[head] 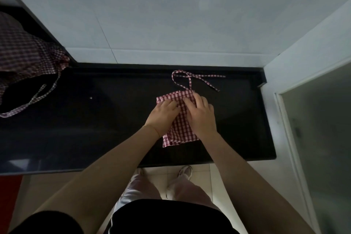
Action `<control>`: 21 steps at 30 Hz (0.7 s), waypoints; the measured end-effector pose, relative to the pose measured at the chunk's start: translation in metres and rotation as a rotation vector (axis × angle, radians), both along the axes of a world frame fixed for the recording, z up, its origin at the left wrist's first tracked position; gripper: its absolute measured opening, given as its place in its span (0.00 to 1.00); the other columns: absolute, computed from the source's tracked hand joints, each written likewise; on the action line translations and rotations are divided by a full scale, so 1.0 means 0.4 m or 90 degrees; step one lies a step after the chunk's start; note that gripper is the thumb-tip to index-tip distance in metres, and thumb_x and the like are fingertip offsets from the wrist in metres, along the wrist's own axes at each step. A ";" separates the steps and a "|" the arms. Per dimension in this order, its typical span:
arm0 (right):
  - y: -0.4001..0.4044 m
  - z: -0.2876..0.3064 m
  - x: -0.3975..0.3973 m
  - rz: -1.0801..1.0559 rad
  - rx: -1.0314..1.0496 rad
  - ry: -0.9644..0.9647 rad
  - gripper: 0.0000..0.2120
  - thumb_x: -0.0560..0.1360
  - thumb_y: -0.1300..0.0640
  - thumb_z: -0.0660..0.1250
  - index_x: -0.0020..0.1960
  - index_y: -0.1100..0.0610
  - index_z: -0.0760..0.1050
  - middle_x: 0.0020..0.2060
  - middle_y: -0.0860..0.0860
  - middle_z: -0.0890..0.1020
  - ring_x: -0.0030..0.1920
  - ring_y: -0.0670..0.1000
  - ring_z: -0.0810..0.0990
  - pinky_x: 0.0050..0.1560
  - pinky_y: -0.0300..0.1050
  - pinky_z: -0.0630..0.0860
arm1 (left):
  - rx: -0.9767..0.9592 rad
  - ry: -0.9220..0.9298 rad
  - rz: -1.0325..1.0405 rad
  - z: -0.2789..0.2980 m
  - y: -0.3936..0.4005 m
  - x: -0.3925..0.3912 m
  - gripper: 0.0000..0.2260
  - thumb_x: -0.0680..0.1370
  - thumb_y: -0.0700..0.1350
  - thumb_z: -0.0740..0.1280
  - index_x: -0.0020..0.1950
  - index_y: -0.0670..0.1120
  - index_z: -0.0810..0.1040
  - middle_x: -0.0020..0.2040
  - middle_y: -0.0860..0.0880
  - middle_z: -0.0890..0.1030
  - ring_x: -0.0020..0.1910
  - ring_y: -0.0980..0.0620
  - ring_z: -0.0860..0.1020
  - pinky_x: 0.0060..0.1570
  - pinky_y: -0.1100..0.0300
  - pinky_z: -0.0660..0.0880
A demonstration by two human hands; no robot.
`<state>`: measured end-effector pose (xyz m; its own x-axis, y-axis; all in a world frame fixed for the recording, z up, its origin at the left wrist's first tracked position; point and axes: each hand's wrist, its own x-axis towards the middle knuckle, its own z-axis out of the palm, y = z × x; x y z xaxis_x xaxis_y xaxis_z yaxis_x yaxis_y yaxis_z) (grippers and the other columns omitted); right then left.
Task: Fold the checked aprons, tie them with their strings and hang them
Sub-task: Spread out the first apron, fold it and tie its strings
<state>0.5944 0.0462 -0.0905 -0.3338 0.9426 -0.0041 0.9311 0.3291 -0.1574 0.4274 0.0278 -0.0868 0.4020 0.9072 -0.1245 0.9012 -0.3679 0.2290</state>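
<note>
A red-and-white checked apron (pixel 180 131) lies folded into a narrow packet on the black counter (pixel 95 123), right of centre. Its strings (pixel 191 79) trail loose in a loop toward the wall. My left hand (pixel 163 115) rests flat on the packet's left side, fingers pointing right. My right hand (pixel 200 115) lies over the packet's upper right part, fingers bent onto the cloth. Whether those fingers pinch a fold is hidden. A second checked apron (pixel 28 53) lies in an unfolded heap at the far left, one string (pixel 36 99) curling across the counter.
A tiled wall (pixel 152 15) rises right behind the counter. A white door frame (pixel 296 138) stands at the counter's right end. The counter's front edge runs just above my feet on the pale floor (pixel 161 171).
</note>
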 end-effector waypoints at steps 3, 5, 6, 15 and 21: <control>-0.009 -0.031 0.007 -0.011 -0.037 -0.022 0.25 0.78 0.52 0.63 0.75 0.51 0.65 0.75 0.56 0.64 0.74 0.59 0.64 0.68 0.61 0.69 | -0.145 -0.052 0.115 0.009 0.019 0.021 0.13 0.79 0.42 0.64 0.63 0.48 0.76 0.61 0.49 0.75 0.60 0.50 0.73 0.62 0.53 0.74; -0.015 -0.045 -0.002 0.014 -0.054 -0.054 0.31 0.78 0.51 0.64 0.78 0.54 0.59 0.79 0.55 0.58 0.78 0.58 0.57 0.73 0.62 0.62 | -0.158 -0.036 0.157 0.025 0.038 0.045 0.10 0.81 0.46 0.60 0.58 0.46 0.77 0.59 0.47 0.76 0.54 0.51 0.75 0.56 0.54 0.76; -0.016 -0.055 -0.008 0.029 -0.059 -0.067 0.33 0.78 0.51 0.64 0.79 0.55 0.56 0.80 0.54 0.54 0.79 0.57 0.52 0.75 0.61 0.58 | -0.136 -0.016 0.154 0.027 0.041 0.058 0.11 0.81 0.47 0.59 0.59 0.46 0.75 0.61 0.46 0.75 0.54 0.50 0.75 0.56 0.53 0.77; -0.023 -0.093 0.025 0.053 -0.054 -0.009 0.25 0.84 0.50 0.49 0.80 0.56 0.55 0.80 0.52 0.54 0.80 0.50 0.47 0.78 0.57 0.54 | -0.031 0.131 0.043 -0.077 -0.035 0.046 0.28 0.83 0.55 0.42 0.80 0.45 0.39 0.79 0.42 0.35 0.78 0.42 0.36 0.76 0.39 0.40; -0.017 -0.125 0.040 0.048 -0.101 0.016 0.27 0.84 0.44 0.42 0.81 0.53 0.46 0.80 0.49 0.47 0.79 0.46 0.41 0.79 0.55 0.48 | -0.093 0.071 0.036 -0.105 -0.018 0.016 0.38 0.78 0.69 0.44 0.79 0.51 0.35 0.78 0.46 0.30 0.76 0.46 0.29 0.75 0.44 0.34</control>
<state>0.6104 0.0394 -0.1404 -0.4062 0.9027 -0.1420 0.8994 0.3675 -0.2367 0.4337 0.0207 -0.1289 0.3270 0.8969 -0.2978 0.9424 -0.2861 0.1734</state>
